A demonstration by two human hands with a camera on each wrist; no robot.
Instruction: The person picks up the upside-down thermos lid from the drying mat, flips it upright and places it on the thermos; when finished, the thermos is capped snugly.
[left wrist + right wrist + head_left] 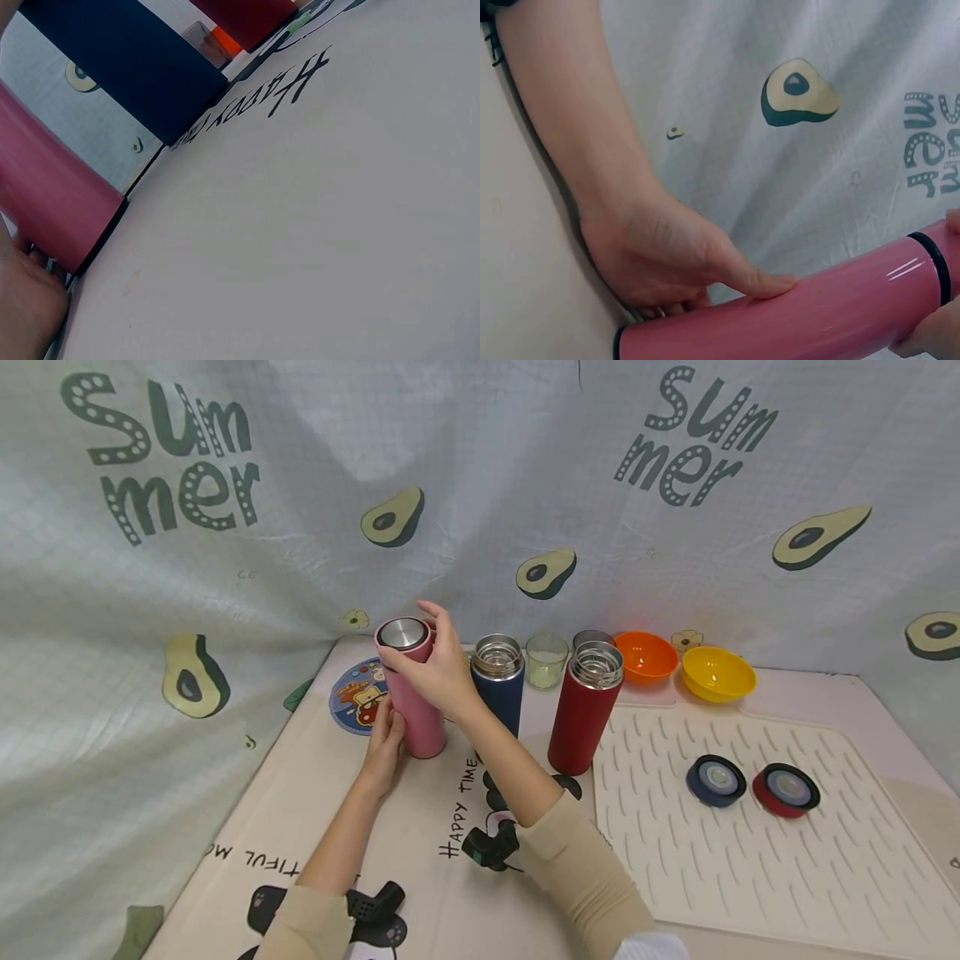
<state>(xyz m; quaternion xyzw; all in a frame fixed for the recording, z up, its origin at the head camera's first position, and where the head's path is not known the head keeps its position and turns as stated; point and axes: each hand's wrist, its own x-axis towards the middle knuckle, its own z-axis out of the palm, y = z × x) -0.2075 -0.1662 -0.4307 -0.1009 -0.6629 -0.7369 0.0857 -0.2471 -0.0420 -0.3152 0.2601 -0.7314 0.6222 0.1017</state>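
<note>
A pink bottle (pixel 417 710) stands upright on the table mat with a steel-topped pink lid (pixel 403 633) on it. My right hand (pixel 429 647) grips the lid and the bottle's top from the right. My left hand (pixel 388 731) holds the bottle near its base; in the right wrist view its thumb (pixel 769 283) presses on the pink bottle (pixel 802 319). In the left wrist view the pink bottle (pixel 45 195) fills the left edge beside my left hand (pixel 26 300).
An open navy bottle (pixel 498 689) and an open red bottle (pixel 583 714) stand to the right, with a glass (pixel 546 660), an orange bowl (pixel 645 656) and a yellow bowl (pixel 717 672) behind. A navy lid (pixel 716 779) and a red lid (pixel 785 789) lie on the white ribbed mat (pixel 750 860).
</note>
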